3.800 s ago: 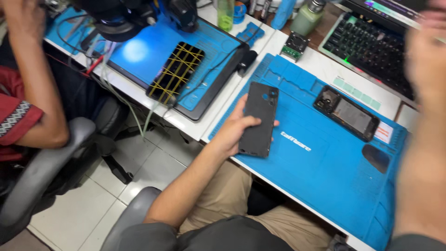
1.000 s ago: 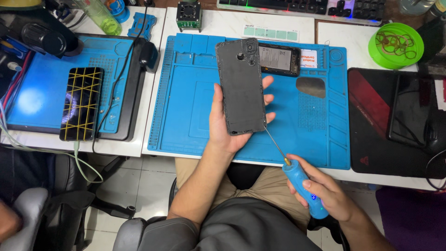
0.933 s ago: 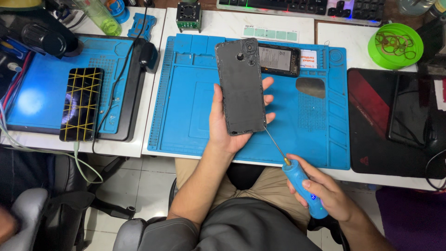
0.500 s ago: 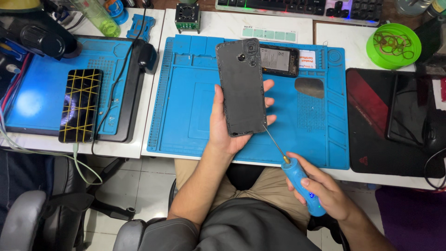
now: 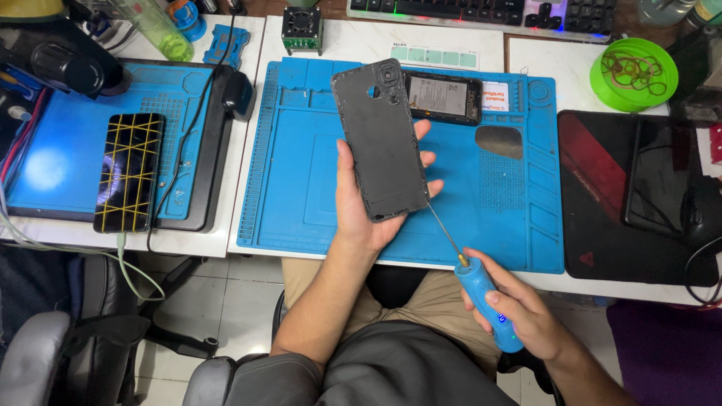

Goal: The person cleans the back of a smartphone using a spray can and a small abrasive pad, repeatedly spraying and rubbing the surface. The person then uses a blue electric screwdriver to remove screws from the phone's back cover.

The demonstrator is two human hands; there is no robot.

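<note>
Fingers of my left hand (image 5: 368,218) wrapped the dark phone back cover (image 5: 381,141) by its edges; it looked light, thin, bendable. My right hand (image 5: 519,312) fisted the blue screwdriver (image 5: 487,312).

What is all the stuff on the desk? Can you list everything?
back cover: 1, dark grey, held up in left hand
screwdriver: 1, blue handle, in right hand, tip at cover's lower edge
open phone: 1, black, top of right mat
mats: 2, blue, on desk
banded phone: 1, black with yellow bands, left mat
bowl: 1, green, holds rubber bands
keyboard: 1, black, far edge
left hand: 1
right hand: 1
</note>
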